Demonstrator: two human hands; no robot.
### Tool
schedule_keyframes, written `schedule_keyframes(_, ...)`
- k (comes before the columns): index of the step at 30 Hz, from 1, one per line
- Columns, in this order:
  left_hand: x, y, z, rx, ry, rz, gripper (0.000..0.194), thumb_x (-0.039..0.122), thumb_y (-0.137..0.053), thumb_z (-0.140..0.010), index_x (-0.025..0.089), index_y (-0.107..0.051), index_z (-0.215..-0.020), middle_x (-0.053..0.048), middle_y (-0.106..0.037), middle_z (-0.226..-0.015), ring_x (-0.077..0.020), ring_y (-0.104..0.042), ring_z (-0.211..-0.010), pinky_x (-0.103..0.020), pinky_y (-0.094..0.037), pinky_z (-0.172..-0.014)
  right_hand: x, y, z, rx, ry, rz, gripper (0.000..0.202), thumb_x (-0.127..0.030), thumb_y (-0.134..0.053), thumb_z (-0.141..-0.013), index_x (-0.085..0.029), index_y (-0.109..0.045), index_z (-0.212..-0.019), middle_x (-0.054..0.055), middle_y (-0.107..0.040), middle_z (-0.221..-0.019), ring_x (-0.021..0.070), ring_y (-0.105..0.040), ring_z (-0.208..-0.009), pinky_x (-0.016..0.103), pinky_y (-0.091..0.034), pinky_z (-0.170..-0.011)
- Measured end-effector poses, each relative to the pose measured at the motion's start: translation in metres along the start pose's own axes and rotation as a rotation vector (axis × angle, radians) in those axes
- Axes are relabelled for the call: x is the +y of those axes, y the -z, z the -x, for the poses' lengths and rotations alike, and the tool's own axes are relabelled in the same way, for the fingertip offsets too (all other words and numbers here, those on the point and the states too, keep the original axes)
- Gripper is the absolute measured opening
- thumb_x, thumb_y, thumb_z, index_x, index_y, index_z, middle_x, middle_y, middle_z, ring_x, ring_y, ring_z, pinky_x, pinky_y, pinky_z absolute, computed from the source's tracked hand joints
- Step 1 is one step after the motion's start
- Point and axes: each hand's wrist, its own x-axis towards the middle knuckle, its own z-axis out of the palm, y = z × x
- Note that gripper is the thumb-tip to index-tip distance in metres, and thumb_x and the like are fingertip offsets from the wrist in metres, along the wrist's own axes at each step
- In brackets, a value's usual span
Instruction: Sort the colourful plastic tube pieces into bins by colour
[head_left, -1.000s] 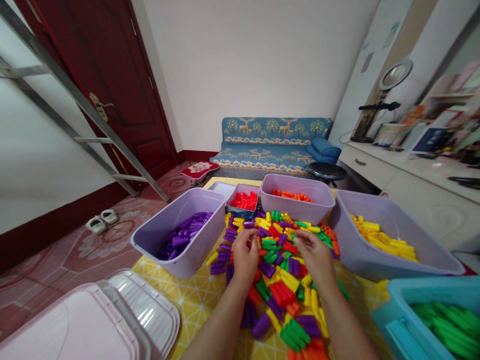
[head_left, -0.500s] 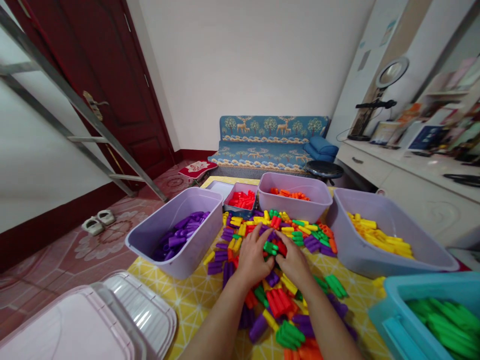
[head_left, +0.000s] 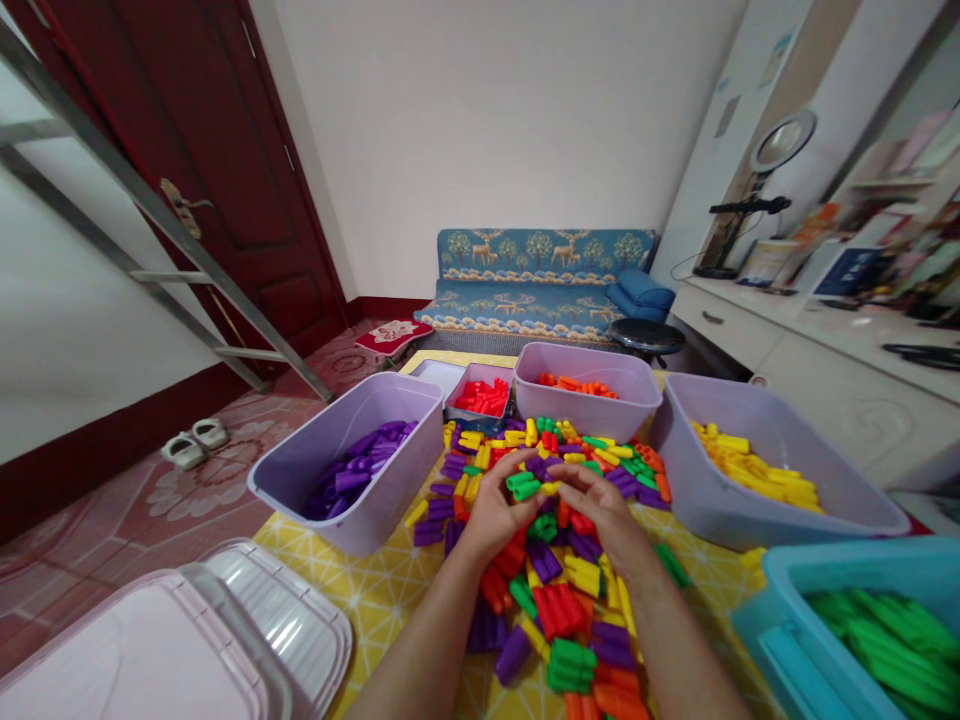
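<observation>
My left hand [head_left: 496, 512] is curled around a green tube block [head_left: 523, 486], which sits between its thumb and fingers above the pile. My right hand [head_left: 604, 508] faces it from the other side, fingers bent and apart, close to a small yellow piece [head_left: 550, 489]. Beneath both hands spreads a mixed heap of plastic tube blocks. Among them are another green block [head_left: 543, 528], a purple block [head_left: 543, 562], a yellow block [head_left: 583, 574] and a red block [head_left: 559, 610]. Some pieces are hidden under my palms.
Around the heap stand a lilac bin of purple blocks [head_left: 409, 470], a small box of red ones [head_left: 454, 411], a lilac bin of orange ones [head_left: 600, 400], a bin of yellow ones [head_left: 720, 520] and a turquoise bin of green ones [head_left: 795, 590]. Stacked lids [head_left: 127, 650] lie left.
Both hands have drawn slightly apart, and the green block has shifted left with my left hand. More of the blocks between my wrists now show.
</observation>
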Motion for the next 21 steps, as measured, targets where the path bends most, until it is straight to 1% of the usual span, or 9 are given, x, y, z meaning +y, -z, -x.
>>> schedule_keyframes(2,0.003,0.001,0.001,-0.002,0.001,0.018,0.054,0.034,-0.073,-0.072,0.019,-0.059,-0.122,-0.009,-0.063,-0.120,-0.0238,-0.059,-0.107,-0.034,-0.046,-0.094,-0.001,-0.001,0.000,0.019,0.018,0.015,0.028,-0.045,-0.068,-0.075,-0.021,-0.066,-0.089,0.003,-0.065,-0.092,0.0199,-0.058,-0.092,0.029,-0.043,-0.083)
schedule_keyframes(5,0.006,0.002,0.001,-0.001,-0.013,0.035,0.043,0.039,-0.064,-0.080,0.019,-0.061,-0.117,-0.009,-0.065,-0.117,-0.0242,-0.058,-0.110,-0.034,-0.045,-0.094,-0.002,-0.005,0.000,0.030,0.054,0.080,0.024,-0.042,-0.066,-0.077,-0.020,-0.058,-0.076,-0.002,-0.055,-0.072,0.0136,-0.051,-0.072,0.024,-0.040,-0.067)
schedule_keyframes(8,0.005,0.001,0.001,0.044,-0.005,0.000,0.032,0.033,-0.063,-0.081,0.018,-0.065,-0.109,-0.008,-0.069,-0.103,-0.0211,-0.062,-0.098,-0.032,-0.047,-0.088,-0.002,-0.007,0.000,0.071,0.094,0.119,0.028,-0.037,-0.069,-0.074,-0.020,-0.048,-0.068,-0.006,-0.042,-0.063,0.0103,-0.041,-0.060,0.022,-0.033,-0.056)
schedule_keyframes(10,0.004,-0.001,0.000,0.088,-0.025,-0.063,0.022,0.026,-0.066,-0.077,0.017,-0.068,-0.098,-0.006,-0.070,-0.094,-0.0190,-0.063,-0.090,-0.030,-0.047,-0.085,0.000,-0.008,-0.001,0.097,0.106,0.115,0.029,-0.032,-0.069,-0.072,-0.020,-0.044,-0.066,-0.006,-0.040,-0.062,0.0098,-0.039,-0.059,0.022,-0.032,-0.055)
schedule_keyframes(12,0.005,-0.002,0.000,0.112,-0.053,-0.114,0.014,0.020,-0.066,-0.075,0.017,-0.069,-0.088,-0.005,-0.070,-0.088,-0.0178,-0.063,-0.086,-0.029,-0.047,-0.083,0.004,-0.007,-0.002,0.120,0.097,0.069,0.026,-0.029,-0.068,-0.072,-0.020,-0.044,-0.067,-0.006,-0.042,-0.062,0.0100,-0.042,-0.060,0.022,-0.034,-0.057)
schedule_keyframes(14,0.007,-0.002,-0.001,0.124,-0.087,-0.139,0.012,0.016,-0.064,-0.075,0.017,-0.069,-0.085,-0.004,-0.070,-0.087,-0.0176,-0.063,-0.086,-0.029,-0.047,-0.083,0.008,-0.007,-0.004,0.166,0.075,-0.004,0.022,-0.027,-0.067,-0.070,-0.021,-0.046,-0.071,-0.006,-0.048,-0.064,0.0109,-0.048,-0.062,0.023,-0.038,-0.060)
schedule_keyframes(16,0.009,-0.002,-0.002,0.140,-0.141,-0.156,0.015,0.013,-0.062,-0.075,0.018,-0.070,-0.087,-0.006,-0.069,-0.092,-0.0187,-0.063,-0.092,-0.031,-0.046,-0.088,0.012,-0.007,-0.005,0.215,0.036,-0.057,0.021,-0.026,-0.066,-0.067,-0.022,-0.049,-0.079,-0.005,-0.056,-0.067,0.0126,-0.054,-0.064,0.024,-0.042,-0.063)
schedule_keyframes(18,0.009,-0.001,-0.002,0.150,-0.181,-0.172,0.020,0.012,-0.063,-0.074,0.018,-0.071,-0.091,-0.008,-0.067,-0.105,-0.0205,-0.060,-0.103,-0.034,-0.044,-0.095,0.015,-0.008,-0.006,0.234,-0.009,-0.074,0.028,-0.026,-0.066,-0.064,-0.022,-0.052,-0.088,-0.004,-0.062,-0.070,0.0147,-0.058,-0.066,0.026,-0.045,-0.064)
schedule_keyframes(21,0.009,-0.002,-0.003,0.150,-0.146,-0.139,0.023,0.013,-0.066,-0.073,0.019,-0.072,-0.094,-0.009,-0.067,-0.111,-0.0220,-0.059,-0.108,-0.036,-0.043,-0.098,0.018,-0.009,-0.008,0.223,-0.036,-0.067,0.035,-0.026,-0.066,-0.063,-0.021,-0.055,-0.096,0.000,-0.069,-0.078,0.0181,-0.064,-0.073,0.028,-0.047,-0.067)
